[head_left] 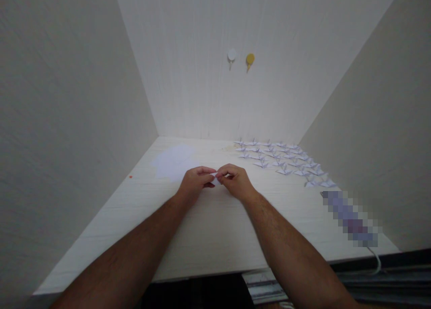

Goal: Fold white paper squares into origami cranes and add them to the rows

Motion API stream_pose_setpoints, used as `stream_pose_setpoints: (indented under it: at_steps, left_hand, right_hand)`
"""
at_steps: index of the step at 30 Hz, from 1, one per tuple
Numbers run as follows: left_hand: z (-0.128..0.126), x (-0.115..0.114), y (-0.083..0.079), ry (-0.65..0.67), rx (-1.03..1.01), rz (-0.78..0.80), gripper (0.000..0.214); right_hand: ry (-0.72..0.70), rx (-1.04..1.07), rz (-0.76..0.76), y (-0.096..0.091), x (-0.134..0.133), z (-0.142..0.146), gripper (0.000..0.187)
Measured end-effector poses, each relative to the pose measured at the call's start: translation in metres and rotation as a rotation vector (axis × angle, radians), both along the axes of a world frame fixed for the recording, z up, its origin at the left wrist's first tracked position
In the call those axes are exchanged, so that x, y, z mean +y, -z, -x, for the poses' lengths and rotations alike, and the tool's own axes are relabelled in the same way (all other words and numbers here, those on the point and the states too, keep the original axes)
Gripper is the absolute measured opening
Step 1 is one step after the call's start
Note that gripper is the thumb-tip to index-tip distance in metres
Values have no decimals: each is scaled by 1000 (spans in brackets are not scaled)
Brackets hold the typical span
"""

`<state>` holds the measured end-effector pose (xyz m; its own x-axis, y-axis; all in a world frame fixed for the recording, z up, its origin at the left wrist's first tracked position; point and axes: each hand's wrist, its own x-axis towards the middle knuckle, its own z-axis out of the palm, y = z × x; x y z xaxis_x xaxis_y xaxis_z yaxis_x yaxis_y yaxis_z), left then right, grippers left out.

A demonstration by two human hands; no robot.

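A small piece of folded white paper (215,180) is pinched between my two hands above the middle of the table. My left hand (196,181) grips its left side, thumb and fingers closed. At the right side, the fingertips of my right hand (236,180) press together on the same paper. Its exact folds are too small to make out and partly covered by my fingers. Beyond my right hand stand several folded white paper cranes (283,171) in rows. Behind my left hand lies a spread of white paper sheets (175,160).
The white table (215,237) is walled in at the back and both sides. A blurred-out object (348,217) with a white cable (376,260) lies near the right edge. Two hooks, white (231,55) and yellow (249,59), hang on the back wall. A small orange spot (130,177) shows at left.
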<state>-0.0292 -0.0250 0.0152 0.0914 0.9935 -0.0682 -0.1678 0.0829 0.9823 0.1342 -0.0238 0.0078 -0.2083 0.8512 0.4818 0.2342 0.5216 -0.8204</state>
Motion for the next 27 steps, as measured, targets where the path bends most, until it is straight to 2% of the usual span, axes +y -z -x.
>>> stream_pose_setpoints:
  at_steps: [9, 12, 15, 17, 21, 27]
  left_hand:
    - [0, 1, 2, 14, -81, 43, 24]
    - [0, 1, 3, 34, -98, 26, 26]
    - [0, 1, 3, 44, -83, -14, 28]
    - [1, 1, 2, 40, -52, -54, 30]
    - [2, -1, -2, -26, 100, -176, 31]
    - [5, 0, 0, -87, 280, -318, 30]
  right_hand:
    - [5, 75, 40, 0, 1, 1, 8]
    - [13, 96, 52, 1, 2, 2, 11]
    - [14, 118, 126, 0, 2, 3, 8]
    - [14, 164, 209, -1, 1, 5, 7]
    - [35, 279, 293, -2, 2, 7, 20]
    - [101, 129, 315, -3, 3, 5, 19]
